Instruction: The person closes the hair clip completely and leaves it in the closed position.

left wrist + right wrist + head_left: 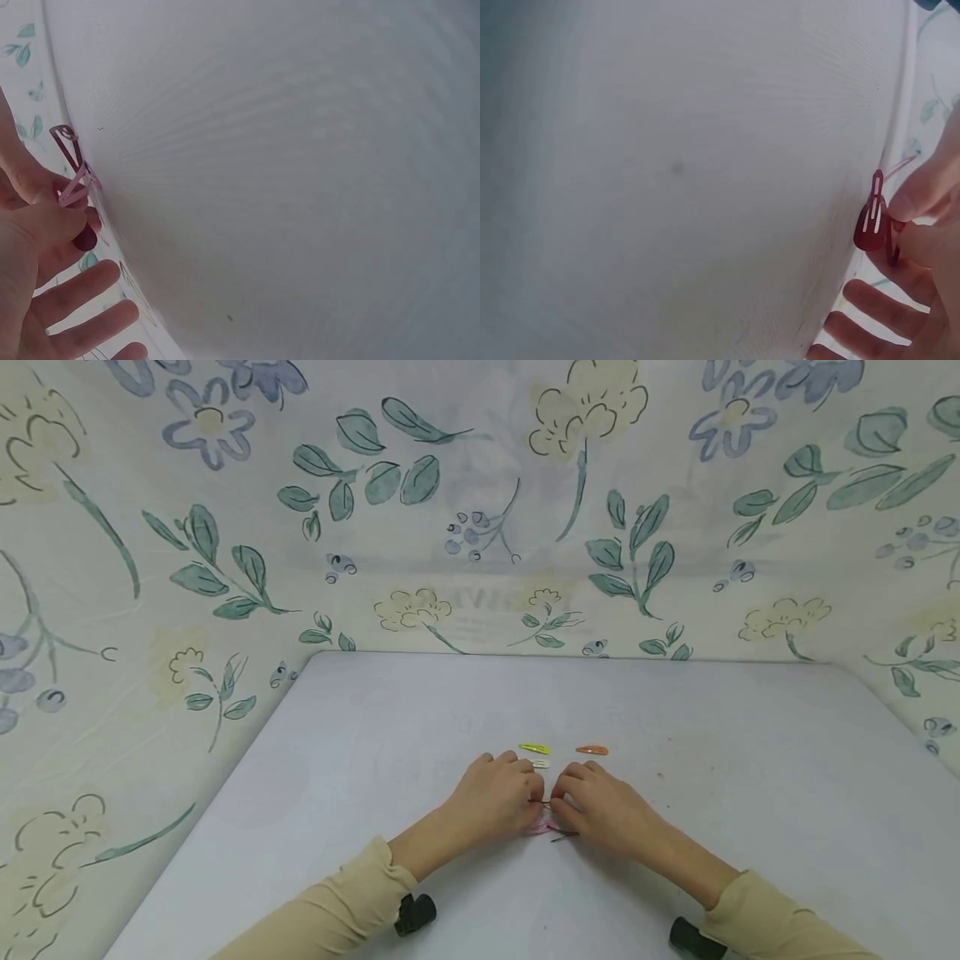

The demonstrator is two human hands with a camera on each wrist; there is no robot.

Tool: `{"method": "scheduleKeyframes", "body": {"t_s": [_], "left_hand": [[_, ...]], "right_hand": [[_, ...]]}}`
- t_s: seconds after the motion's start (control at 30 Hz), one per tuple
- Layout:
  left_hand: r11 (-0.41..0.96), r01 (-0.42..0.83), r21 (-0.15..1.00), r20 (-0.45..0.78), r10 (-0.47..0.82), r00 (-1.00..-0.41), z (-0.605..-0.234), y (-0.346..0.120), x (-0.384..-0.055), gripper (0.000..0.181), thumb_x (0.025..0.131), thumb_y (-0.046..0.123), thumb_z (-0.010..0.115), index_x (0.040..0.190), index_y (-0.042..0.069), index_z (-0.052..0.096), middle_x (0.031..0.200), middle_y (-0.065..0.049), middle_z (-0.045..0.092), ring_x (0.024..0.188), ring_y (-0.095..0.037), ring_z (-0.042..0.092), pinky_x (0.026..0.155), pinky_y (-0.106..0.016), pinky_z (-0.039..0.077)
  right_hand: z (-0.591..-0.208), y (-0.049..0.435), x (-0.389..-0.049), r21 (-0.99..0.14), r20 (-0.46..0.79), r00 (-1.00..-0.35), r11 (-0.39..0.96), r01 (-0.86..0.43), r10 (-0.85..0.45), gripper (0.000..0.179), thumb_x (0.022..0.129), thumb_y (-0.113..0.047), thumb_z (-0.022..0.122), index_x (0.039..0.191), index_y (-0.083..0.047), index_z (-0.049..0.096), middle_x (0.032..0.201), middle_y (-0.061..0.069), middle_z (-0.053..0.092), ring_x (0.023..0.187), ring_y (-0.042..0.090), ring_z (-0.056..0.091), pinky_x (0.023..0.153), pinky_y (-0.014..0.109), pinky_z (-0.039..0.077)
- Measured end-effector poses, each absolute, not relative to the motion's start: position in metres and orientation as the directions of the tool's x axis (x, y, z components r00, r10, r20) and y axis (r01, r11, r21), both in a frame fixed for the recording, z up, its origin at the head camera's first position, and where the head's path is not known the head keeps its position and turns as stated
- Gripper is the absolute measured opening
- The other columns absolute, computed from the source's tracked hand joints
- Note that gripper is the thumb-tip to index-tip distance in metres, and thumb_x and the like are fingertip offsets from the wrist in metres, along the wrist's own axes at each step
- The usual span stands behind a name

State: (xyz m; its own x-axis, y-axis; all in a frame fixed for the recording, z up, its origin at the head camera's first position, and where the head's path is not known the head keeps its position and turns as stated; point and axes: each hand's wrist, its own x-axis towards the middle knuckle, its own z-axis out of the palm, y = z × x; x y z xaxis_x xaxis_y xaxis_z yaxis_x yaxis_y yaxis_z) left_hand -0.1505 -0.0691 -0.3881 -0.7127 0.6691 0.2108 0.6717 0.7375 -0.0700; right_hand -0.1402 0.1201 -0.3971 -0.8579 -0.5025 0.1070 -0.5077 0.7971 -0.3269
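Note:
My left hand (pixel 493 797) and right hand (pixel 611 806) meet low over the table, fingertips nearly together. Between thumb and fingers the left holds snap hair clips; a pink hair clip (pixel 73 193) sticks out beside the thumb, and a dark rounded clip end (pixel 86 238) shows below it. The right hand pinches a dark red hair clip (pixel 870 229), its slotted frame standing out past the thumb. The clips overlap, and fingers cover where they meet. Just beyond the fingers lie a yellow hair clip (pixel 535 748), a white hair clip (pixel 540 763) and an orange hair clip (pixel 592 750).
A white table (pixel 360 727) spreads out under both arms. Floral cloth (pixel 480 527) hangs behind it and along the sides. Dark wrist devices (pixel 415 914) show below the beige sleeves (pixel 330 897).

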Motion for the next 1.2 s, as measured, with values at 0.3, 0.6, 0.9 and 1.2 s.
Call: {"method": "scheduleKeyframes", "body": {"t_s": [0.3,0.6,0.9,1.2], "left_hand": [[0.761,0.643,-0.084,0.253,0.641,-0.725,-0.387,-0.070,-0.150,0.010,0.086,0.033,0.071,0.081,0.024,0.070,0.081,0.010,0.065,0.078,-0.012,0.058,0.060,-0.026,0.040],[0.786,0.615,-0.064,0.333,0.598,-0.729,-0.387,-0.071,-0.152,0.012,0.085,0.035,0.073,0.080,0.025,0.071,0.081,0.011,0.068,0.076,-0.013,0.060,0.057,-0.027,0.042],[0.812,0.583,0.008,0.352,0.543,-0.762,-0.379,-0.068,-0.155,0.016,0.087,0.037,0.073,0.082,0.022,0.073,0.082,0.008,0.070,0.072,-0.011,0.058,0.057,-0.025,0.043],[0.816,0.576,0.049,0.382,0.518,-0.766,-0.376,-0.065,-0.157,0.014,0.086,0.034,0.075,0.082,0.021,0.074,0.081,0.008,0.071,0.070,-0.012,0.060,0.055,-0.023,0.043]], "right_hand": [[-0.398,0.121,-0.142,-0.348,0.110,-0.861,0.792,-0.502,-0.497,0.008,0.094,-0.022,0.066,0.092,-0.016,0.069,0.099,-0.004,0.063,0.095,0.016,0.059,0.077,0.036,0.052],[-0.396,0.123,-0.142,-0.321,0.185,-0.844,0.781,-0.536,-0.503,0.006,0.090,-0.020,0.070,0.086,-0.018,0.067,0.094,-0.005,0.061,0.088,0.012,0.059,0.072,0.031,0.052],[-0.393,0.121,-0.144,-0.326,0.275,-0.866,0.807,-0.493,-0.417,0.007,0.088,-0.017,0.071,0.083,-0.015,0.067,0.091,-0.003,0.063,0.098,0.020,0.063,0.074,0.033,0.056],[-0.391,0.120,-0.145,-0.317,0.329,-0.867,0.822,-0.474,-0.374,0.009,0.087,-0.015,0.072,0.080,-0.014,0.066,0.086,-0.001,0.064,0.083,0.017,0.059,0.064,0.029,0.051]]}}
